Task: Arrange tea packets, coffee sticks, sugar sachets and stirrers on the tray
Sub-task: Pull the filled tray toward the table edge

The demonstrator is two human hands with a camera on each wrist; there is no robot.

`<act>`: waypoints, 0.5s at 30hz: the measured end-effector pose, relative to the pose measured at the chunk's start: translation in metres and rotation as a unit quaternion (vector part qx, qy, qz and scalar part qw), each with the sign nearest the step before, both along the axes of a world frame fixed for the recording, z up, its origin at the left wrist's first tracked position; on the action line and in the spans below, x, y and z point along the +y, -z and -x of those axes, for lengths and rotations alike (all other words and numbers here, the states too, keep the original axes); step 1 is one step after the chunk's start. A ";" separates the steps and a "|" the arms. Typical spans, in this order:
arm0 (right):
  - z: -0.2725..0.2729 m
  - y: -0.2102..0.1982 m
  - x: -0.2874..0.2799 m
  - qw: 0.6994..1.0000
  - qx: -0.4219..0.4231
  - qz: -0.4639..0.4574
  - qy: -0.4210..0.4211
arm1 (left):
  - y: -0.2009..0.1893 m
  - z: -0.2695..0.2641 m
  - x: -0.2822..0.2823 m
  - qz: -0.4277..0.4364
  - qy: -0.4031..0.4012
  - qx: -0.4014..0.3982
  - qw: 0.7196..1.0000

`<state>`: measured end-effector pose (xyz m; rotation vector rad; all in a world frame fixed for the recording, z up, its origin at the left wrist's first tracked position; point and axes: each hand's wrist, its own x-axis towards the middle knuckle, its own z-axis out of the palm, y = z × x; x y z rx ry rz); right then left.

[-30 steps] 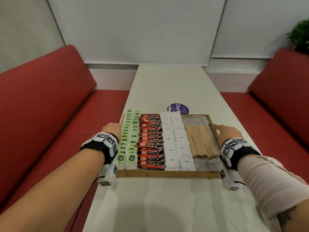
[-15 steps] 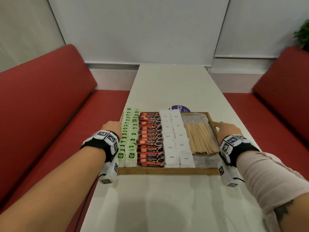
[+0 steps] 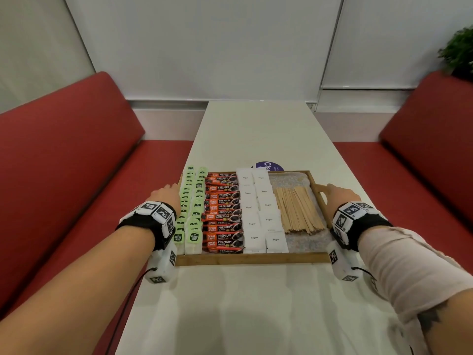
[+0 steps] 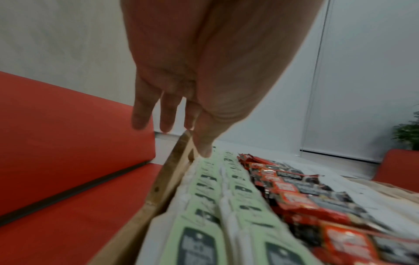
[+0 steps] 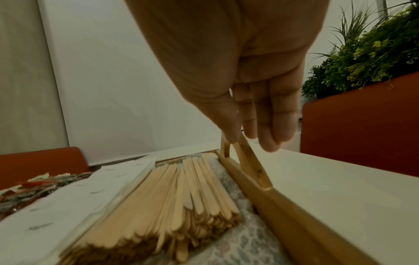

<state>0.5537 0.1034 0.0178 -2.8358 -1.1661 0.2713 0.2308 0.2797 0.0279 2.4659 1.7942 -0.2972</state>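
A wooden tray (image 3: 250, 259) lies on the white table. It holds, from left to right, green tea packets (image 3: 190, 208), red coffee sticks (image 3: 222, 208), white sugar sachets (image 3: 258, 213) and wooden stirrers (image 3: 298, 211). My left hand (image 3: 165, 193) is at the tray's left rim (image 4: 158, 190). Its fingers (image 4: 140, 118) hang straight outside the rim, and its thumb tip hovers over the tea packets (image 4: 204, 190). My right hand (image 3: 341, 194) holds the right handle (image 5: 251, 165), thumb inside the loop and fingers (image 5: 272, 125) outside.
A round purple sticker (image 3: 268, 166) shows just beyond the tray. Bare table (image 3: 258, 129) runs on to the wall. Red benches (image 3: 64, 162) flank both sides, with a plant (image 3: 458, 55) at the far right. The patterned tray liner (image 5: 238, 238) shows beside the stirrers.
The tray has slid a little away from me with both hands on it. My left hand's fingers have straightened off the left handle.
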 end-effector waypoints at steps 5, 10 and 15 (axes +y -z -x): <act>0.017 -0.027 -0.026 1.000 -0.005 -0.016 -0.006 | -0.018 -0.020 -0.041 -0.055 0.031 -0.120 0.991; 0.035 -0.053 -0.077 0.998 -0.002 -0.057 -0.003 | -0.030 -0.047 -0.095 -0.044 0.105 -0.227 0.967; 0.042 -0.066 -0.141 0.997 0.000 -0.069 0.027 | -0.037 -0.065 -0.154 0.009 0.197 -0.291 0.936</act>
